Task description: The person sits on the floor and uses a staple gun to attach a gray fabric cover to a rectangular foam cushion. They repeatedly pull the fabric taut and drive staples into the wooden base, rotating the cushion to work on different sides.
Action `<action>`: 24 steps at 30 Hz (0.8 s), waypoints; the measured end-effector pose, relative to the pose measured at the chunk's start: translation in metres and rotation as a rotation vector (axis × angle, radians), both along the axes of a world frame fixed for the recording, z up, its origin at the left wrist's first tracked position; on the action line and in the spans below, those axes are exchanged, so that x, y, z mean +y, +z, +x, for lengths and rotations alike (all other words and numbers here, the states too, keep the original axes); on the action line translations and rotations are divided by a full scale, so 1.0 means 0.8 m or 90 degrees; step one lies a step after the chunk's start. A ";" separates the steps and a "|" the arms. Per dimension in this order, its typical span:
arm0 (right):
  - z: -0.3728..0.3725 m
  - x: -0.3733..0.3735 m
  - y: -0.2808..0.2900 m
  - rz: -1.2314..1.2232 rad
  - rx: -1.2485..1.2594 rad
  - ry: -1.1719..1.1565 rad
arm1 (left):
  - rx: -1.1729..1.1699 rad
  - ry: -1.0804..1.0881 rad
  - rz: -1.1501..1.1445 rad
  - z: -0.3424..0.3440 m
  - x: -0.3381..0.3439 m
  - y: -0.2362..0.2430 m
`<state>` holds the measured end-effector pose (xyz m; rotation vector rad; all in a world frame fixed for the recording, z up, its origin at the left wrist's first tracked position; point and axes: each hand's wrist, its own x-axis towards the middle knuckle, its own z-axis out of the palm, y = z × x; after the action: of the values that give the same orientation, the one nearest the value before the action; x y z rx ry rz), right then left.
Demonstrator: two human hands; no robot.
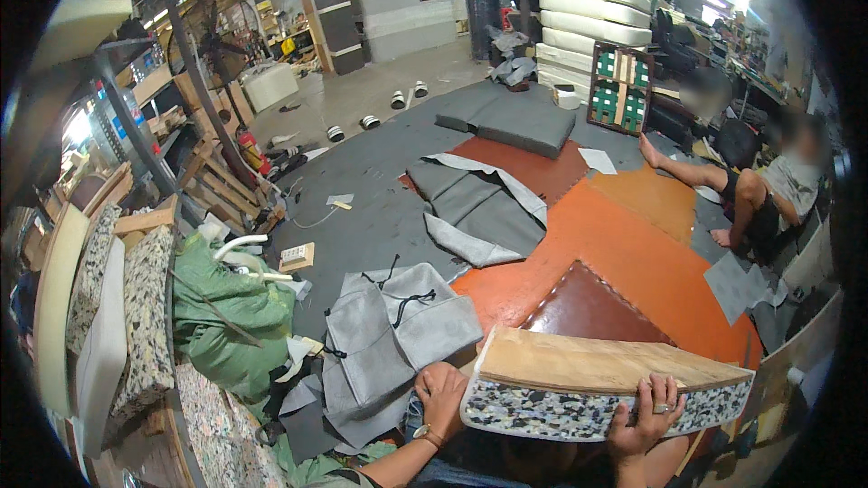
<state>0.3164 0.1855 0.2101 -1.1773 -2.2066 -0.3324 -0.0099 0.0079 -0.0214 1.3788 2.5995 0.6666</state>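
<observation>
A curved plywood panel (579, 363) backed with speckled foam (542, 411) leans across my lap, wood side up, with a pale strip along its edge. My right hand (644, 416) grips its near side, the ringed fingers lying over the foam onto the wood and the thumb on the foam. Just off the panel's left end is my left hand (440, 398), its fingers bent and close together; what they hold, if anything, is hidden. A grey fabric cover (402, 330) with black ties lies to the left of that hand.
Orange and brown sheets (597, 244) cover the floor ahead, with a folded grey cover (484, 208) on them. Green sacking (212, 316) and foam pieces (99, 343) crowd the left. At right a person (778, 185) sits on the floor. White cushions (592, 4) are stacked behind.
</observation>
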 end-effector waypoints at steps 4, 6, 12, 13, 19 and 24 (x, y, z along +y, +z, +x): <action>0.000 -0.001 0.000 0.009 -0.006 -0.002 | 0.009 0.003 -0.082 0.003 0.003 0.014; 0.001 0.000 -0.001 0.014 -0.008 0.001 | 0.046 0.008 -0.082 0.004 0.006 0.011; 0.001 0.001 -0.002 0.020 -0.003 0.003 | 0.236 0.024 -0.139 0.006 0.009 0.000; 0.001 0.000 -0.002 0.018 -0.001 0.002 | 0.242 0.019 -0.170 0.007 0.009 0.002; 0.003 0.001 -0.003 0.015 -0.001 0.000 | 0.107 0.002 -0.130 0.010 0.007 0.024; 0.004 0.002 -0.003 0.025 -0.009 0.006 | 0.027 0.018 -0.074 0.007 0.005 0.030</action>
<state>0.3199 0.1871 0.2076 -1.1462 -2.2077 -0.3790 -0.0043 0.0122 0.0027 1.3393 2.6479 0.4868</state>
